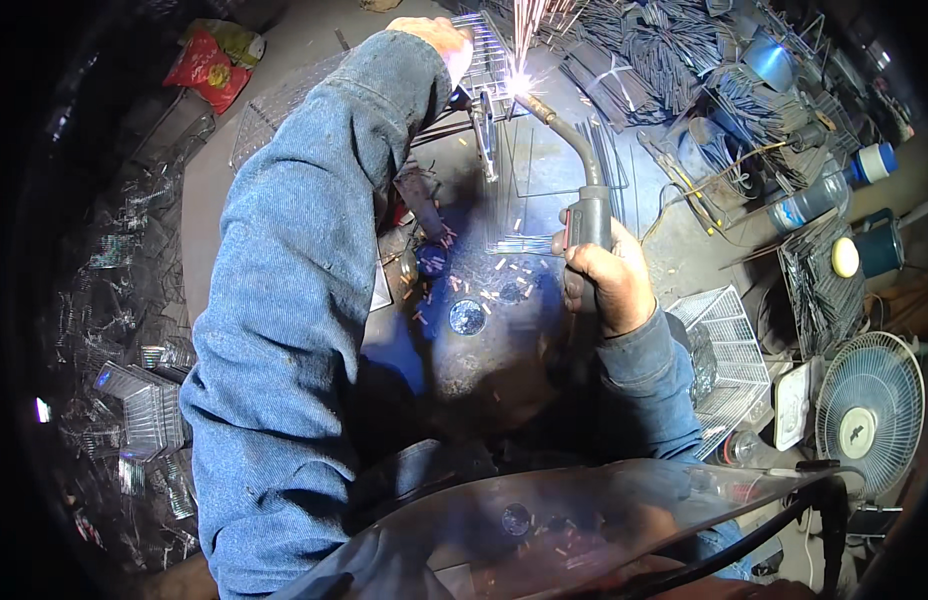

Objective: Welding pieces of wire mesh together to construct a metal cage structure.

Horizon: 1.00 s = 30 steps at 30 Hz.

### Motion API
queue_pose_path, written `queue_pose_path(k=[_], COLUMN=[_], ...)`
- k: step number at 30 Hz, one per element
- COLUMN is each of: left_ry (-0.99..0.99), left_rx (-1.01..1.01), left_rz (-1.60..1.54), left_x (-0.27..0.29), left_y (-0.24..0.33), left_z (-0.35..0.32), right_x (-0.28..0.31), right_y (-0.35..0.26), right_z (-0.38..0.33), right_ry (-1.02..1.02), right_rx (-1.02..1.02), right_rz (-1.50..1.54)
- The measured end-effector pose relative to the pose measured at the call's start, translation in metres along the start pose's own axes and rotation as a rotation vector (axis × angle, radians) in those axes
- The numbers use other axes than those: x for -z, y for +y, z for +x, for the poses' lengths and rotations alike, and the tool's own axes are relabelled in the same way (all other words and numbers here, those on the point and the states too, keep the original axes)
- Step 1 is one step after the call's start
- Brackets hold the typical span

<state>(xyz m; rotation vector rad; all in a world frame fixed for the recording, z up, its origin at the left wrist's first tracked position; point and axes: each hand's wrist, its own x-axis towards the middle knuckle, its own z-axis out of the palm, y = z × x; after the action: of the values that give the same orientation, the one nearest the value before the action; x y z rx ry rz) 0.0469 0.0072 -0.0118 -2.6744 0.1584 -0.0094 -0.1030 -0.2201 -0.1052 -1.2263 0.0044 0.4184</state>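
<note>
My right hand (616, 280) grips the black handle of a welding torch (589, 215). The torch's bent neck reaches up and left, and its tip meets a bright arc throwing sparks upward. That arc burns at the right edge of a metal wire grid (481, 62). Beyond my outstretched left sleeve, my left hand (436, 36) is closed at the grid's left side; glare washes out part of its fingers. Just below the grid, a metal clamp-like tool (484, 140) points down toward me. Thin wire rods (609, 160) lie right of the torch neck.
Bundles of metal rods (674, 50) fill the far right. Wire baskets stand right (729, 360) and left (152, 415). A fan (869, 415), a plastic bottle (812, 207) and a red bag (206, 72) lie around. Small stubs (499, 290) litter the work surface. A tinted visor (544, 530) crosses the lower edge.
</note>
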Motion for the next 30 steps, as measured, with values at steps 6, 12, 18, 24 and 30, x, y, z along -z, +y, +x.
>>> queue_pose_path(k=[6, 12, 18, 24, 30], left_ry=[0.109, 0.669, 0.285, 0.408, 0.616], left_rx=[0.035, 0.053, 0.295, 0.478, 0.392], left_rz=[-0.186, -0.290, -0.102, 0.052, -0.192], left_x=[-0.027, -0.080, -0.090, 0.007, 0.153], left_y=[-0.013, 0.025, -0.059, -0.184, -0.158], left_z=[-0.020, -0.093, -0.107, -0.070, -0.170], right_x=[-0.013, 0.011, -0.025, -0.019, -0.028], right_y=[0.007, 0.002, 0.025, 0.048, 0.049], right_z=[0.004, -0.017, -0.019, 0.018, 0.021], right_ry=[0.091, -0.032, -0.252, -0.240, -0.259], right_rx=[0.056, 0.123, -0.173, -0.150, -0.137], right_rz=[-0.253, -0.008, -0.095, -0.169, -0.202])
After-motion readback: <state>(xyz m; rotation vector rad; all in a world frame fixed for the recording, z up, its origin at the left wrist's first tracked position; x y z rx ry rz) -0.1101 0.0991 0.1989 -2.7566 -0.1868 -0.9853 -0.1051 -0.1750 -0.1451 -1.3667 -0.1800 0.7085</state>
